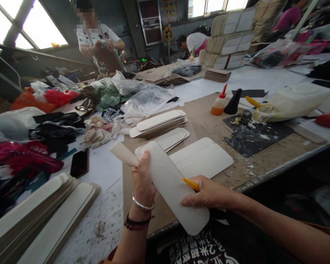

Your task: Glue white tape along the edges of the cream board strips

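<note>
My left hand (142, 179) is closed around a long, rounded cream card piece (170, 183), held up over the table edge. A second narrow cream strip (123, 154) pokes out behind it in the same grip. My right hand (209, 192) pinches a yellow-tipped tool (191, 184) against the card's right edge. Just beyond lie flat cream card pieces (200, 159) side by side on the brown board (209, 117).
Stacks of cream pieces (159, 123) sit mid-table, and more (38, 216) at the near left. An orange glue bottle (218, 104), a black cone (233, 102) and a glue-smeared black mat (253, 135) stand to the right. A dark phone (79, 163) lies left. A person (99, 40) stands behind.
</note>
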`<state>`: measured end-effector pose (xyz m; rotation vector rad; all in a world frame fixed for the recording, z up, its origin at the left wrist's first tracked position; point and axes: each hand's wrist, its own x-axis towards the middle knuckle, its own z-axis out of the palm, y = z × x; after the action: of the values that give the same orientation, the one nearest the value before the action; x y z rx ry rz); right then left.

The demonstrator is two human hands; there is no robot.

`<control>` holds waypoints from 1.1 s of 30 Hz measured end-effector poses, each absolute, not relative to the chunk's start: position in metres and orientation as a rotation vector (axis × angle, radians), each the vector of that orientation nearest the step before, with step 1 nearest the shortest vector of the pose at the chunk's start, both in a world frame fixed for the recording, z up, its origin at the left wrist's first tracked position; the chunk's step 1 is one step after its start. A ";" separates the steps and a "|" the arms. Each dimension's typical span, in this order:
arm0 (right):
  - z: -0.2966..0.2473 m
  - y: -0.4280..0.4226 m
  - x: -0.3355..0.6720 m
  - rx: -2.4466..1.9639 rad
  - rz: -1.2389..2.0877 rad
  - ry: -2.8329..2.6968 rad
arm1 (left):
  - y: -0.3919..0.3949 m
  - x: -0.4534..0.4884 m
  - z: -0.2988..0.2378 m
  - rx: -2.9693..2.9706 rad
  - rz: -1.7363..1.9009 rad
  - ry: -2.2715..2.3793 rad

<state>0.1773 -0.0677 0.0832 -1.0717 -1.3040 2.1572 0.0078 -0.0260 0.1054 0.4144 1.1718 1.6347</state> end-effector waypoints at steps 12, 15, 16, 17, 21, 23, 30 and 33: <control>0.072 -0.090 0.203 -1.092 2.089 -1.231 | -0.026 0.000 0.102 0.418 1.654 1.161; 0.077 -0.086 0.213 -1.094 2.073 -1.350 | -0.027 -0.008 0.100 0.487 1.610 1.136; 0.079 -0.084 0.217 -1.100 2.071 -1.385 | -0.028 -0.010 0.099 0.513 1.592 1.130; 0.082 -0.083 0.221 -1.116 2.068 -1.404 | -0.028 -0.013 0.098 0.535 1.571 1.130; 0.084 -0.078 0.237 -1.346 1.913 -1.362 | -0.033 -0.024 0.094 0.581 1.475 1.151; 0.081 -0.076 0.246 -1.473 1.763 -1.360 | -0.037 -0.029 0.093 0.598 1.406 1.173; 0.090 -0.061 0.278 -1.482 1.671 -1.525 | -0.060 -0.036 0.091 0.656 1.178 1.291; 0.092 -0.054 0.285 -1.557 1.623 -1.361 | -0.071 -0.032 0.085 0.692 1.041 1.358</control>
<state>0.2853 -0.0543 0.0921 -1.5566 -1.3609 1.6232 -0.0321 -0.0709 0.0850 0.6920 1.3580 1.0409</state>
